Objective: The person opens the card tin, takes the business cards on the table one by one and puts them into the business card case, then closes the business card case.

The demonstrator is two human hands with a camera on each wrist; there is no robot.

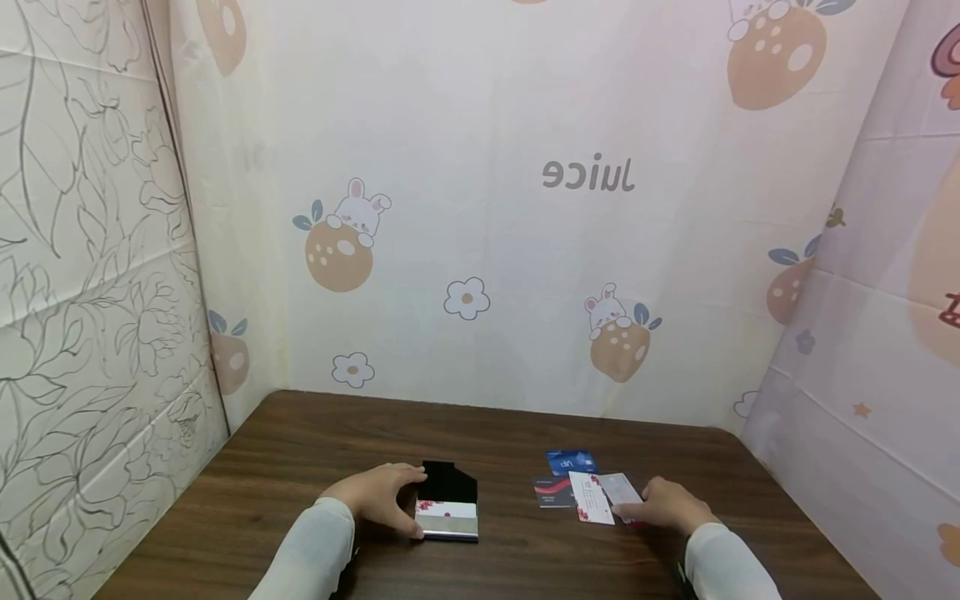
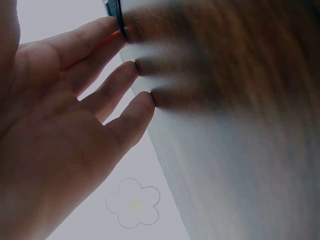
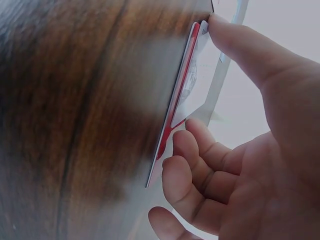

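Observation:
Near the table's left middle lies an opened card case (image 1: 447,536) with a black flap (image 1: 447,482) and a white, flower-printed card (image 1: 463,509) inside. My left hand (image 1: 381,493) touches its left side, the thumb by the metal front edge and the index fingertip by the flap. In the left wrist view the fingers (image 2: 117,92) reach out nearly straight to the tabletop. On the right, my right hand (image 1: 672,505) pinches a white card (image 3: 192,90) by its edges between thumb and curled fingertips. A red-marked card (image 3: 170,127) lies under it.
Beside the right hand lie a white flower-printed card (image 1: 592,498), a dark card with a red stripe (image 1: 551,493) and a blue VIP card (image 1: 570,462), partly overlapping. Printed curtains (image 1: 465,208) enclose the wooden table (image 1: 337,425) at the back and sides.

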